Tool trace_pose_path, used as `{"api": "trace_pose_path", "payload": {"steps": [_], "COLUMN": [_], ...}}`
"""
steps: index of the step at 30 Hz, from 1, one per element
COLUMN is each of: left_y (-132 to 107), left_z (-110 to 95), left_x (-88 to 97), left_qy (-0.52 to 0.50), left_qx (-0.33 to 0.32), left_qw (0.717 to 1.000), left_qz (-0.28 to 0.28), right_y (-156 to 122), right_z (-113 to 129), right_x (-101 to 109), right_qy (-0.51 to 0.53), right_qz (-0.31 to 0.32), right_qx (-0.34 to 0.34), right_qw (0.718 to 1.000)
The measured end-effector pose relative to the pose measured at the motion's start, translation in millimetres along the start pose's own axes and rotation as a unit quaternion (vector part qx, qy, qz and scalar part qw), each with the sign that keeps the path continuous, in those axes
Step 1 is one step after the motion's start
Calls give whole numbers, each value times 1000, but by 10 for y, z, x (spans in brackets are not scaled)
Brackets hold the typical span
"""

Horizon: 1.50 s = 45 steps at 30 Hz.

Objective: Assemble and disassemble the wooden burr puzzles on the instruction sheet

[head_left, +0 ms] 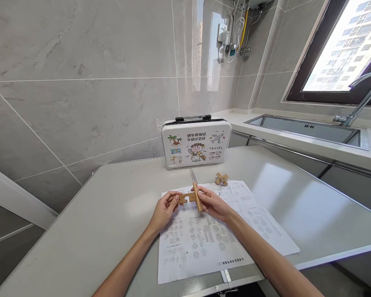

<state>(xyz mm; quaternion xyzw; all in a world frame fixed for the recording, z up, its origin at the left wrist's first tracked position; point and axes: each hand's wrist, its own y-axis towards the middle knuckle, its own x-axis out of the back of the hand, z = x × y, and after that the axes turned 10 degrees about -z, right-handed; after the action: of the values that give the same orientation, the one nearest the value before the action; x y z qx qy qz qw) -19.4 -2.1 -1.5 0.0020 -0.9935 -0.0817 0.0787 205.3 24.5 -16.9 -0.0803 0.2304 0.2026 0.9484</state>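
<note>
You are gripping crossed wooden puzzle pieces (191, 197) with both hands, your left hand (164, 209) pinching one end and your right hand (214, 203) clamping the other, above the instruction sheet (216, 243) (an assembled wooden puzzle (221, 178) is lying nearby) on the worktop (111, 214).

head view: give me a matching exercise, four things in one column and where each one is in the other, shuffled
Things
1. notched wooden pieces
2. small wooden knot
3. white case
4. tap

Places
a. over the sink, below the window
b. upright at the back of the table, by the wall
c. held between the left hand and right hand
d. at the far edge of the printed sheet

Pairs: 1-c, 2-d, 3-b, 4-a
</note>
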Motion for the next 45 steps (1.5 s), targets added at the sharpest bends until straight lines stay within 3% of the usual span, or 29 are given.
{"api": "trace_pose_path", "payload": {"steps": [18, 27, 32, 35, 38, 41, 45], "left_y": [14, 5, 33, 23, -15, -51, -60], "left_z": [41, 30, 60, 90, 126, 157, 182], "left_x": [3, -11, 23, 29, 16, 3, 6], "left_qy": [-26, -17, 8, 77, 207, 311, 351], "left_qx": [14, 7, -7, -34, -90, -147, -187], "left_qw": [1000, 1000, 1000, 994, 970, 935, 913], "left_qz": [-5, -9, -28, -62, -85, -89, -87], "right_y": [38, 67, 78, 107, 137, 145, 114], "right_z": [-48, -65, -1, -8, -91, -188, -224], "right_x": [76, 78, 81, 89, 89, 68, 27], "right_qy": [41, 33, 39, -21, -151, -268, -401], "right_qz": [16, -42, -73, -152, -208, -195, -175], "right_qx": [8, -2, 44, 54, 60, 108, 164], "right_qw": [999, 999, 996, 987, 965, 937, 884]}}
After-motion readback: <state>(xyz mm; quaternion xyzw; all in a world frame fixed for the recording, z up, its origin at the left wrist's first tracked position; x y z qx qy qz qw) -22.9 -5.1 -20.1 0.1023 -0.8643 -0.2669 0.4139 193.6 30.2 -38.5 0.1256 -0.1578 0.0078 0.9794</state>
